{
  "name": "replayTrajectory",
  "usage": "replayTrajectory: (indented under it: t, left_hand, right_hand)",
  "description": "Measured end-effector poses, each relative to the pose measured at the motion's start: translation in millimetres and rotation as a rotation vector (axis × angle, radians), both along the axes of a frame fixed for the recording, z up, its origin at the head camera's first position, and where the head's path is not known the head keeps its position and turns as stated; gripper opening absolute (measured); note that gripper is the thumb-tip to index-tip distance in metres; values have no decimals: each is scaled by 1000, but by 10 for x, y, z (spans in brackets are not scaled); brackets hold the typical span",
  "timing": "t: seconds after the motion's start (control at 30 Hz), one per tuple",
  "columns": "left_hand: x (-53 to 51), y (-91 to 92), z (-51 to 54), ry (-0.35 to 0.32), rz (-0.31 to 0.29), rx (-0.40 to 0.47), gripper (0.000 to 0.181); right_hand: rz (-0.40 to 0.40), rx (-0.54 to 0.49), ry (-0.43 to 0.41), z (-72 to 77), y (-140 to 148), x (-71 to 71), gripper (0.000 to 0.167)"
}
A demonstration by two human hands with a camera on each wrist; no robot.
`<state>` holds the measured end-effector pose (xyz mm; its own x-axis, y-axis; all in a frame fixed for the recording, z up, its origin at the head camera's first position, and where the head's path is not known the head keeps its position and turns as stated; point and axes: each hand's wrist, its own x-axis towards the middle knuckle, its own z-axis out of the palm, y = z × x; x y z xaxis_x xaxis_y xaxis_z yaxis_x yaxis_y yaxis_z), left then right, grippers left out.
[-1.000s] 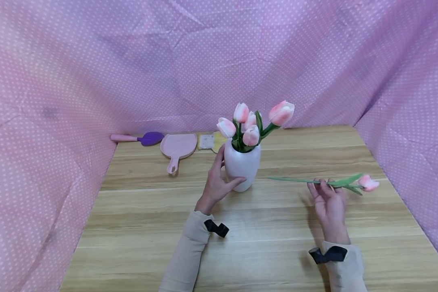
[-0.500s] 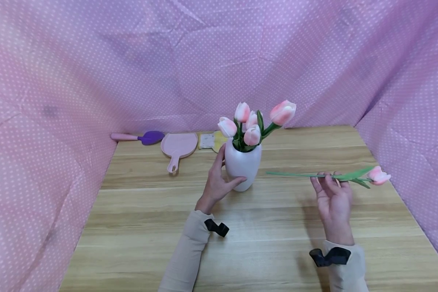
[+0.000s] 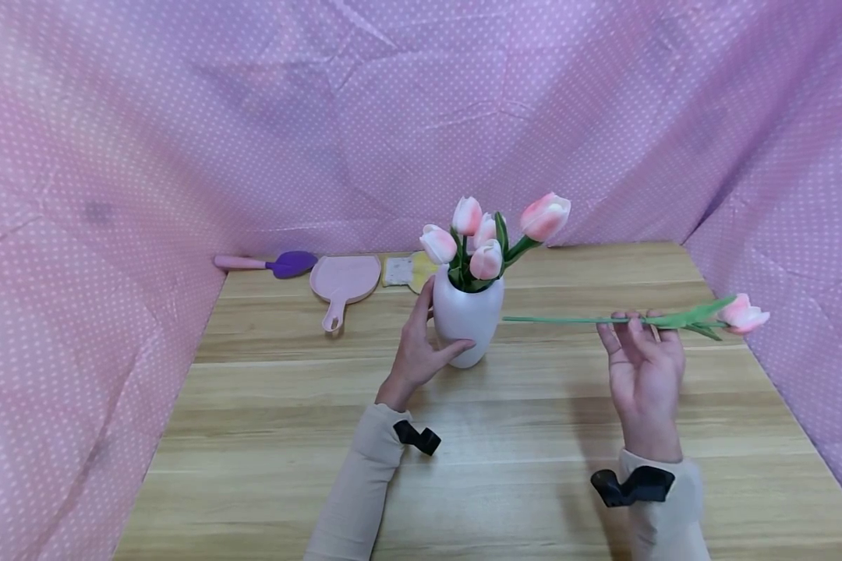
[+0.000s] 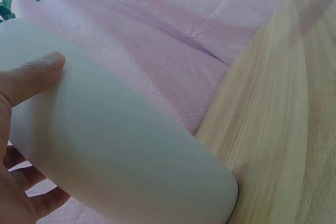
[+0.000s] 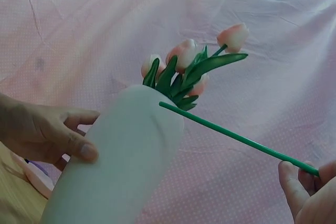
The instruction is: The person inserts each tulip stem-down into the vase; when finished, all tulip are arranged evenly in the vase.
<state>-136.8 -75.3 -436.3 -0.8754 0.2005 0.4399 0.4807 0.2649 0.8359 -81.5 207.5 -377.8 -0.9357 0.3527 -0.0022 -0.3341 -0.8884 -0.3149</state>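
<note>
A white vase (image 3: 467, 319) stands on the table with several pink-and-white tulips (image 3: 486, 259) in it, their green leaves showing at the rim. My left hand (image 3: 415, 354) grips the vase from its left side, thumb across the front; in the left wrist view the thumb (image 4: 39, 77) lies on the white wall. To the right, my right hand (image 3: 647, 374) pinches a single tulip (image 3: 742, 315) by its green stem, above the table. The stem lies nearly level, bloom to the right and bare end close to the vase; in the right wrist view the stem (image 5: 236, 137) crosses in front of the vase.
Along the table's back left lie a purple-bladed trowel (image 3: 292, 264) with a pink handle, a pink dustpan (image 3: 345, 279) and a yellow-and-white item (image 3: 410, 271) partly behind the vase. Pink dotted cloth (image 3: 421, 117) hangs around the wooden table (image 3: 505, 467).
My right hand has lifted the single tulip, which has shifted up in the view, its bloom also further right and its stem end nearer the vase. The left hand and vase stay nearly still.
</note>
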Motion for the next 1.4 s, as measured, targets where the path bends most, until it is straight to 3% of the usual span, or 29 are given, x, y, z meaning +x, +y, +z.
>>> replayTrajectory:
  t: [0.2,0.67,1.0,1.4]
  left_hand:
    - [7,0,12,-9,1,-6,108]
    - [16,10,34,-25,0,1,108]
    - [16,9,30,-36,4,-2,109]
    - [18,10,33,-34,6,3,109]
  right_hand:
    - [-13,26,-3,138,-97,-76,14]
    - [-31,46,99,343,-269,-254,16]
    - [-74,161,118,421,-356,-343,22]
    - [-87,290,200,458,-443,-465,20]
